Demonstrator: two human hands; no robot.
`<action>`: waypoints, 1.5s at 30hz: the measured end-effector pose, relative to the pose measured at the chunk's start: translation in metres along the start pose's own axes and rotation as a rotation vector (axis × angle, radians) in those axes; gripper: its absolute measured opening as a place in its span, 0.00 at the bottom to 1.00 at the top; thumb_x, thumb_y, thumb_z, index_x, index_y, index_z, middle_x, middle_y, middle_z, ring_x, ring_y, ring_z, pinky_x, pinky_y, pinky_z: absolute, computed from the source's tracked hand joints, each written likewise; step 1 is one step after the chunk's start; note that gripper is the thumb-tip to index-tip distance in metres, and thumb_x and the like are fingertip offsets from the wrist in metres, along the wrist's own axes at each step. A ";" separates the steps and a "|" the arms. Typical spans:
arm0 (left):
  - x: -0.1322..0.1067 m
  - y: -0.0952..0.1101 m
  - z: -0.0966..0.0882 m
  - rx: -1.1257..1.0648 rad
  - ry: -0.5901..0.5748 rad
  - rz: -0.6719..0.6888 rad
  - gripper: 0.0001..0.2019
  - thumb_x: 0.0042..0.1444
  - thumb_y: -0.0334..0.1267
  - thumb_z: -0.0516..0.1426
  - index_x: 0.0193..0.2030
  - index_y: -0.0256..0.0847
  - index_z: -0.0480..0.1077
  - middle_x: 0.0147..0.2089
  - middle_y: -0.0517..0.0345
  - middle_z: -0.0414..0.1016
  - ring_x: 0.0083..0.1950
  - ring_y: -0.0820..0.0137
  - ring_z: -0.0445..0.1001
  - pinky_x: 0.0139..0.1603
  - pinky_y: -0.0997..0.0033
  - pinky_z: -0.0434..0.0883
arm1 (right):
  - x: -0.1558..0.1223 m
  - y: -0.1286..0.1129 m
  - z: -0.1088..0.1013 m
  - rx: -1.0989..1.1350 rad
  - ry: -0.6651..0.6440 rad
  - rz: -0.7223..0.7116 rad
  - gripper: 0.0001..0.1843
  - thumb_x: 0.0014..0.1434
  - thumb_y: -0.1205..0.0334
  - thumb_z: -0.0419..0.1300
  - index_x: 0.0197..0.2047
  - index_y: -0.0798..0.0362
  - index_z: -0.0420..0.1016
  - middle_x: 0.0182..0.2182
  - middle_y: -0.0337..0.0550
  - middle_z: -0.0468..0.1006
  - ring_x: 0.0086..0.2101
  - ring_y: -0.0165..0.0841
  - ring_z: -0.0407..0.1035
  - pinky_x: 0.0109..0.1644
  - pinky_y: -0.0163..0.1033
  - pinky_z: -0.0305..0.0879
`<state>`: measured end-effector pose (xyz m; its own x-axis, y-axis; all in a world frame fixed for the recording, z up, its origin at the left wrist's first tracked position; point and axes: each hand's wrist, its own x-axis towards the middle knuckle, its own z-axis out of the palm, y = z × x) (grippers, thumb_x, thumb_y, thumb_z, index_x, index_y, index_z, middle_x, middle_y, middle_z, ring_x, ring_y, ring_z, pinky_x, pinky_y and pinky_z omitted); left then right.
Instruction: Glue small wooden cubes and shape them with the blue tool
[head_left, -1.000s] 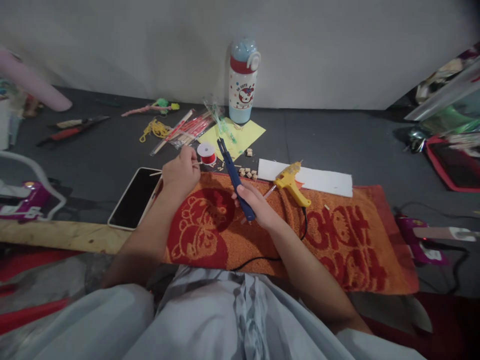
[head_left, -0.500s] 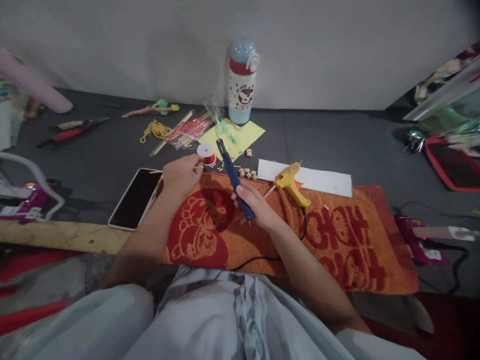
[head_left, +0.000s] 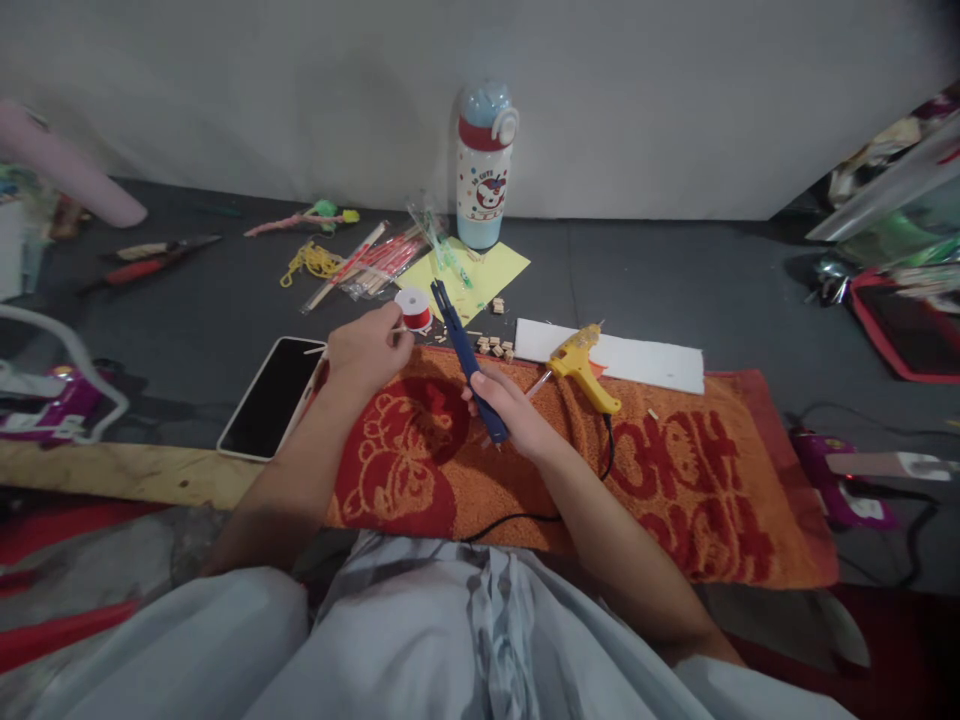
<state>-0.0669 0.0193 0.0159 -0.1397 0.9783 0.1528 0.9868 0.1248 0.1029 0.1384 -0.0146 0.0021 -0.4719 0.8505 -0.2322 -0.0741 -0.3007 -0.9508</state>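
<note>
My left hand (head_left: 367,350) is closed above the towel's upper left edge, beside a white spool of red ribbon (head_left: 415,312). A thin pale stick (head_left: 315,350) pokes out of it over the phone, and a short light end shows near the fingertips; the grip itself is partly hidden. In my right hand (head_left: 510,405) is a long dark blue tool (head_left: 466,355) with a narrow forked tip, slanted up and away toward the spool. The orange and red towel (head_left: 495,490) lies under both hands. Small cut wood pieces (head_left: 491,347) are scattered just past the tool.
A yellow glue gun (head_left: 581,365) rests across a white strip (head_left: 660,365) on the right. Left of the towel lies a phone (head_left: 266,405). Behind are a bottle (head_left: 484,170), yellow paper (head_left: 502,265) and wrapped sticks (head_left: 382,262). A dark cable (head_left: 517,517) crosses the towel.
My left hand has shifted slightly, its fingers curling a little differently, and the thin stick's left end sits somewhat lower. The right hand and blue tool are nearly still.
</note>
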 end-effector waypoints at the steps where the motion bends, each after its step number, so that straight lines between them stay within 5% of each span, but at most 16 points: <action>1: 0.000 0.000 0.000 0.007 0.009 0.011 0.11 0.57 0.42 0.49 0.40 0.42 0.70 0.35 0.53 0.73 0.39 0.63 0.72 0.36 0.67 0.59 | 0.000 0.000 0.000 0.003 0.000 -0.002 0.27 0.50 0.33 0.58 0.32 0.51 0.63 0.27 0.35 0.63 0.26 0.27 0.58 0.27 0.33 0.56; 25: -0.003 0.003 -0.006 0.039 0.040 0.021 0.09 0.56 0.37 0.49 0.35 0.42 0.70 0.42 0.51 0.73 0.43 0.64 0.72 0.37 0.68 0.63 | -0.001 -0.001 0.000 -0.024 -0.003 0.005 0.27 0.51 0.32 0.57 0.32 0.51 0.64 0.27 0.36 0.64 0.27 0.27 0.59 0.27 0.33 0.56; 34: 0.000 -0.004 0.001 -0.132 0.055 0.012 0.15 0.60 0.38 0.48 0.48 0.45 0.71 0.51 0.52 0.75 0.52 0.63 0.72 0.51 0.66 0.65 | -0.001 -0.001 0.000 -0.026 0.000 -0.002 0.28 0.51 0.32 0.57 0.31 0.51 0.63 0.26 0.35 0.64 0.27 0.27 0.59 0.28 0.33 0.56; 45: 0.001 -0.003 0.000 -0.094 0.014 -0.075 0.14 0.60 0.41 0.48 0.49 0.43 0.68 0.48 0.50 0.76 0.48 0.60 0.74 0.47 0.64 0.66 | -0.002 -0.004 0.001 -0.045 -0.002 -0.010 0.27 0.51 0.33 0.57 0.33 0.51 0.65 0.25 0.35 0.64 0.26 0.27 0.59 0.27 0.33 0.56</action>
<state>-0.0699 0.0201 0.0162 -0.2142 0.9645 0.1546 0.9618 0.1807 0.2057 0.1389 -0.0157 0.0061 -0.4735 0.8524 -0.2217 -0.0395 -0.2720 -0.9615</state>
